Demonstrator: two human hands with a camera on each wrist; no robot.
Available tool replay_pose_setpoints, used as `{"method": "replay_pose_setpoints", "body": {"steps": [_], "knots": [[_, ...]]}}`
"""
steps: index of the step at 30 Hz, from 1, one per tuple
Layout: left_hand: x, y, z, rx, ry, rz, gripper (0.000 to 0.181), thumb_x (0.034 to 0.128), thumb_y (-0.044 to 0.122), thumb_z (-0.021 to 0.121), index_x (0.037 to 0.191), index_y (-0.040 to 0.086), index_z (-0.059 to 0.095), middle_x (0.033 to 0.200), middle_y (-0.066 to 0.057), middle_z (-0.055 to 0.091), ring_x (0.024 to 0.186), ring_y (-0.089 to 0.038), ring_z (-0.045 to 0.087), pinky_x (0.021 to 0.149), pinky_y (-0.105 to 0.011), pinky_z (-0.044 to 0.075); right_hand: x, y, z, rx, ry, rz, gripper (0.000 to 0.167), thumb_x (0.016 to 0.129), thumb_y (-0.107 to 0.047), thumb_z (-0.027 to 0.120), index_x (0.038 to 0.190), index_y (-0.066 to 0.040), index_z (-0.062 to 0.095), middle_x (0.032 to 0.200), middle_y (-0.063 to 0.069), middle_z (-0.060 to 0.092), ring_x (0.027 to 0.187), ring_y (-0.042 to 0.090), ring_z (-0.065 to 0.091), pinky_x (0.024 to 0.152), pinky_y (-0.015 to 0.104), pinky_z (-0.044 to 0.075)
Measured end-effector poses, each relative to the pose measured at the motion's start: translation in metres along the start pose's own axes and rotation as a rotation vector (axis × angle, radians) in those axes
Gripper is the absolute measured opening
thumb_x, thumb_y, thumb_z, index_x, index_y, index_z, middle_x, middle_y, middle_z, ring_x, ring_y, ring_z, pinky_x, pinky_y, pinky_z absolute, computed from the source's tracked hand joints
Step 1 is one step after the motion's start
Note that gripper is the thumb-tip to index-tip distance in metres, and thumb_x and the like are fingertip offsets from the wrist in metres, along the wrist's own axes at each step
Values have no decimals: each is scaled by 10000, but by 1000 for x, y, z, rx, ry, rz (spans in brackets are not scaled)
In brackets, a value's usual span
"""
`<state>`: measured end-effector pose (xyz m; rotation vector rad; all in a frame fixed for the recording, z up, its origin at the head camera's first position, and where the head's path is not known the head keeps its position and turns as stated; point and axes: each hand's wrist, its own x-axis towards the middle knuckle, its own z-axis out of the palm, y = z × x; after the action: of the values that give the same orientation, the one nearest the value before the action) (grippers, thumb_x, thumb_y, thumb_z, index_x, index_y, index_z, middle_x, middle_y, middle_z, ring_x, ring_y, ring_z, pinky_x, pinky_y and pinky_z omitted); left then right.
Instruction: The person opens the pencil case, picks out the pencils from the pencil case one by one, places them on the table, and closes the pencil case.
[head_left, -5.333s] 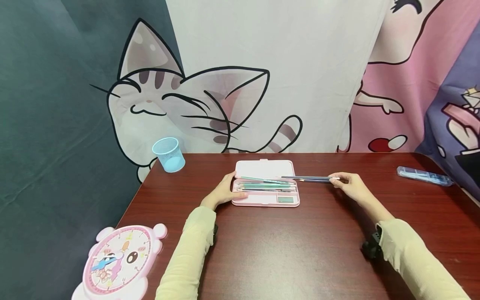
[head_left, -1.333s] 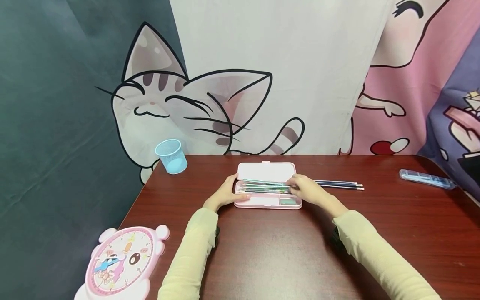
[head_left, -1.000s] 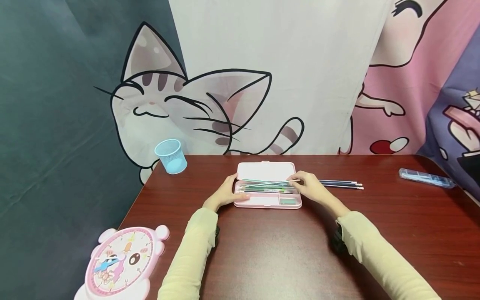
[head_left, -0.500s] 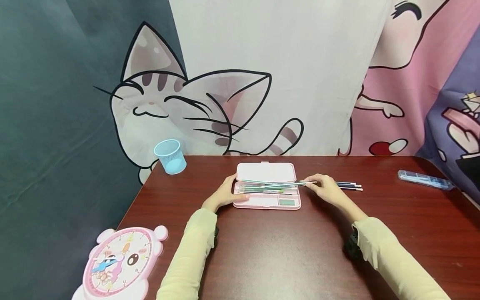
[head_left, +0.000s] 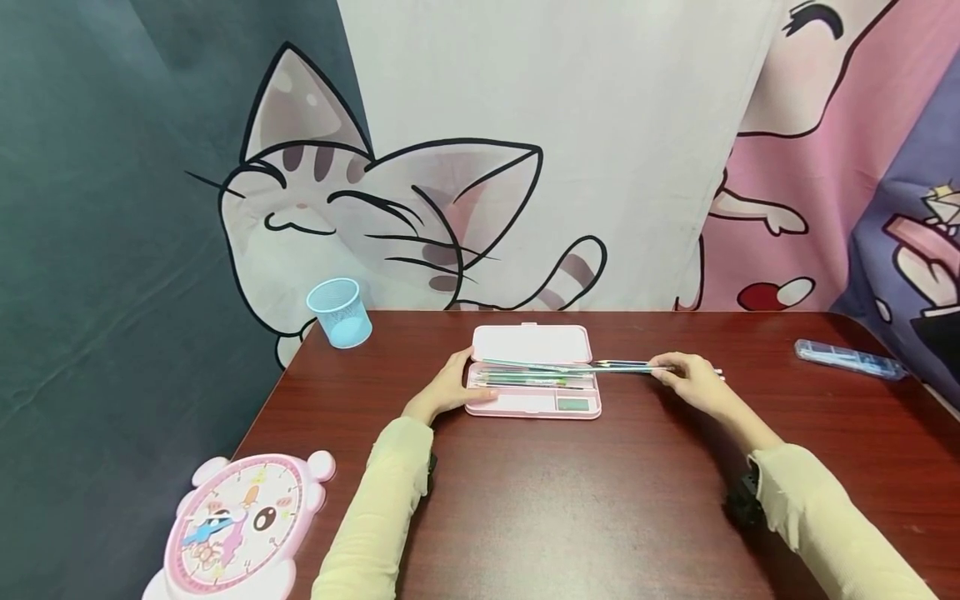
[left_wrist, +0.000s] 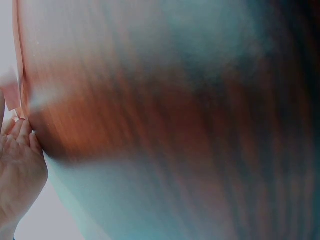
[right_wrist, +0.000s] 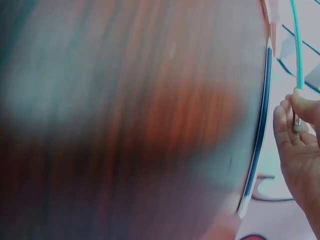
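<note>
An open pink pencil case (head_left: 531, 343) lies on the table with several green and other pencils (head_left: 525, 377) in its long compartment and a green eraser (head_left: 573, 404) in a small one. My left hand (head_left: 446, 387) grips the case's left end, thumb across the front part. To the right of the case, my right hand (head_left: 696, 382) pinches a green pencil (right_wrist: 298, 45) near its end; its other end reaches over the case. Dark blue pencils (right_wrist: 262, 110) lie on the table behind and partly hidden by that hand.
A light blue mesh cup (head_left: 341, 317) stands at the back left. The pink bear-shaped clock (head_left: 240, 525) is at the front left. A transparent blue box (head_left: 850, 359) lies near the right edge of the table (head_left: 570, 508).
Dark pencils held by my right hand earlier now lie on the table. That hand returned to the case, took a green pencil and drew it rightward. The left hand stays in place.
</note>
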<state>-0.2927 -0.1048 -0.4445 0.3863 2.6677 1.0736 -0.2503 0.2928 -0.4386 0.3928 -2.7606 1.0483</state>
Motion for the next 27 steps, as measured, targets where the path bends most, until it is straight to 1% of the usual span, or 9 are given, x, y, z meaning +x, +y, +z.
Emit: {"method": "replay_pose_setpoints", "body": {"steps": [3, 8, 12, 19, 21, 22, 25, 27], "knots": [[0, 0, 1, 5, -1, -2, 968, 728, 393, 737, 1462, 104, 178, 1490, -118, 231, 1364, -251, 253, 1104, -442, 246, -7, 8, -9, -1, -7, 4, 128, 872, -80, 596, 950, 15, 635, 697, 58, 572, 611, -20, 456, 545, 172, 388], [1, 0, 1, 2, -8, -35, 971, 719, 428, 735, 1467, 163, 174, 1493, -80, 231, 1357, -233, 260, 1103, -447, 247, -19, 22, -23, -1, -5, -15, 111, 873, -66, 590, 934, 20, 626, 691, 63, 572, 615, -25, 461, 542, 162, 393], [1, 0, 0, 6, -8, -35, 971, 719, 427, 736, 1466, 159, 177, 1490, -83, 236, 1353, -236, 265, 1102, -449, 248, -27, 31, -32, -7, 3, -34, 101, 870, -39, 585, 932, 32, 621, 686, 49, 583, 616, -27, 472, 540, 152, 396], [0, 2, -1, 12, -6, -34, 967, 724, 417, 735, 1467, 156, 175, 1492, -84, 234, 1357, -228, 259, 1109, -433, 241, -30, 40, -40, -7, 8, -52, 89, 857, 5, 581, 915, 70, 601, 672, -25, 568, 599, -44, 467, 528, 135, 392], [0, 2, -1, 15, -6, -34, 967, 725, 416, 735, 1467, 155, 174, 1492, -84, 233, 1358, -226, 258, 1110, -427, 240, -29, 41, -41, -24, 4, -45, 93, 854, 0, 589, 914, 68, 608, 670, 3, 579, 598, -54, 462, 528, 134, 391], [-1, 2, -1, 15, -6, -35, 967, 724, 417, 735, 1467, 155, 174, 1492, -84, 233, 1358, -226, 259, 1111, -428, 240, -29, 41, -42, -44, 5, -36, 100, 853, -17, 598, 916, 59, 618, 695, 38, 603, 613, -71, 458, 538, 125, 385], [-1, 3, -1, 12, -6, -39, 969, 721, 421, 737, 1466, 158, 176, 1493, -82, 232, 1356, -226, 260, 1111, -429, 239, -28, 40, -43, -101, 8, -3, 128, 848, -74, 624, 929, 21, 650, 813, 162, 653, 668, -128, 457, 583, 91, 371], [-2, 2, 0, 9, -5, -42, 970, 721, 424, 737, 1467, 161, 175, 1494, -80, 229, 1357, -228, 259, 1110, -435, 239, -28, 40, -44, -139, 14, 15, 151, 837, -109, 646, 942, -2, 669, 902, 215, 662, 703, -160, 461, 614, 77, 362]]}}
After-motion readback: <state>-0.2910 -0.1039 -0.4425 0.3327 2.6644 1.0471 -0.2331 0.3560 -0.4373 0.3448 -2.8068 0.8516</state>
